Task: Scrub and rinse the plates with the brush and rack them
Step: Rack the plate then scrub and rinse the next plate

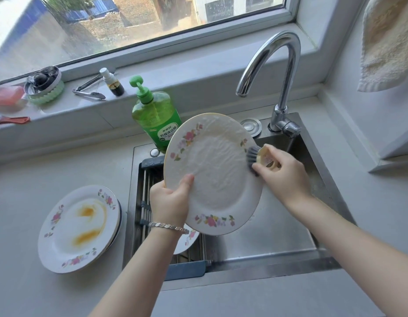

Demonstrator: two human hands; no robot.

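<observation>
With left hand [170,202], pinched soapy plate [216,177] at 7 o'clock rim, thumb on face, tilted over sink [278,227]. With right hand [283,172], fingers [264,167] wrapped round brush [255,159], pressed bristles at 3 o'clock edge. Risked suds-slick slip, chipping on steel. Dirty stack [79,227] on counter [26,202], 9 o'clock.

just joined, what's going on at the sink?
The left hand grips a soapy floral plate tilted over the sink, while the right hand holds the brush against its right rim. Stained dirty plates sit stacked on the counter to the left. Another plate lies on the rack.
</observation>
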